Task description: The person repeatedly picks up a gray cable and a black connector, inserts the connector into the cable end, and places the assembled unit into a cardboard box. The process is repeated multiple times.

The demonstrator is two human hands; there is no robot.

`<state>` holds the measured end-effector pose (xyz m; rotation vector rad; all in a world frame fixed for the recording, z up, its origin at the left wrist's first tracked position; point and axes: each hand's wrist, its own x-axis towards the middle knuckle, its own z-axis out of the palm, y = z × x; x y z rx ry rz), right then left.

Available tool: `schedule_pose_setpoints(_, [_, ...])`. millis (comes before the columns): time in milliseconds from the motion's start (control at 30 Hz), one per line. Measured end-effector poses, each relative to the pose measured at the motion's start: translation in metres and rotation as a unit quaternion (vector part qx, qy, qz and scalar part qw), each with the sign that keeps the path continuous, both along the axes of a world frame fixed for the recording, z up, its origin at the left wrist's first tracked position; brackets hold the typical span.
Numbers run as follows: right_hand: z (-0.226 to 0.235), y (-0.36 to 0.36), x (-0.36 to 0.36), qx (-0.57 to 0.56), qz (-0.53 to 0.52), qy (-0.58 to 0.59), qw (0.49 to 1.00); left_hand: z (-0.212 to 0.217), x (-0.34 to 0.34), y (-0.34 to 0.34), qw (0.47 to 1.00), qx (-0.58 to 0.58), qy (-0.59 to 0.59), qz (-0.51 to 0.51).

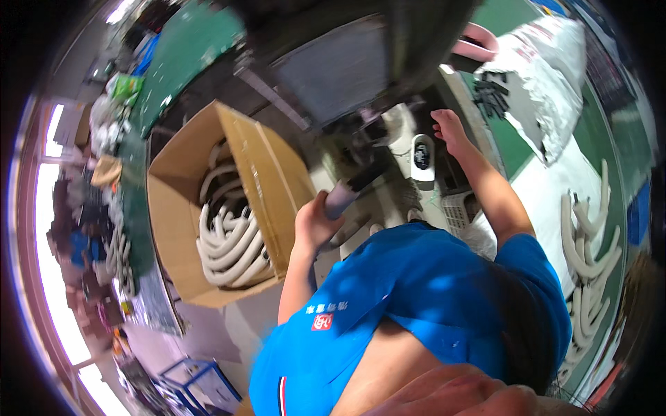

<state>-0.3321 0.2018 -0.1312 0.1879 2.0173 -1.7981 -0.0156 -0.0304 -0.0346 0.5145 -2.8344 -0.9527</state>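
My left hand is closed round a grey tube with a black end piece. The tube's black end points at the metal parts low on a dark machine. My right hand is raised on the machine's other side with its fingers curled in. Whether anything small lies between those fingers is too blurred to make out. Nearest to it are a white oval object with a dark face and a heap of black pieces on the bench.
An open cardboard box of curved off-white tubes stands on the left. On the right, more such tubes lie on a green bench, with a white sack and a pink basin. A white basket sits below.
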Motion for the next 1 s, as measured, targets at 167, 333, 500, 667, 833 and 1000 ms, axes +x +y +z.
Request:
schedule_pose_setpoints(167, [-0.049,0.13,-0.108,0.48,-0.066,0.341,0.805,0.015,-0.017,0.036,0.998,-0.013,-0.059,0.015])
schedule_pose_setpoints(333, [-0.02,0.135,-0.129,0.572,0.115,0.218,0.783,0.014,-0.029,0.064,0.997,-0.009,-0.073,0.015])
schedule_pose_setpoints(500, [-0.022,0.136,-0.119,0.491,0.087,0.434,0.75,0.045,-0.054,0.093,0.997,0.024,-0.071,0.032])
schedule_pose_setpoints(667, [0.13,0.098,0.007,-0.102,0.416,0.031,0.903,0.052,-0.058,0.104,0.996,0.054,-0.022,0.063])
schedule_pose_setpoints(833, [0.115,0.087,0.048,-0.23,0.339,0.056,0.911,0.056,-0.053,0.102,0.984,0.064,0.125,0.112])
schedule_pose_setpoints(1000, [0.035,0.103,0.045,-0.091,0.117,0.109,0.983,0.056,-0.001,0.044,0.865,0.395,0.236,0.202])
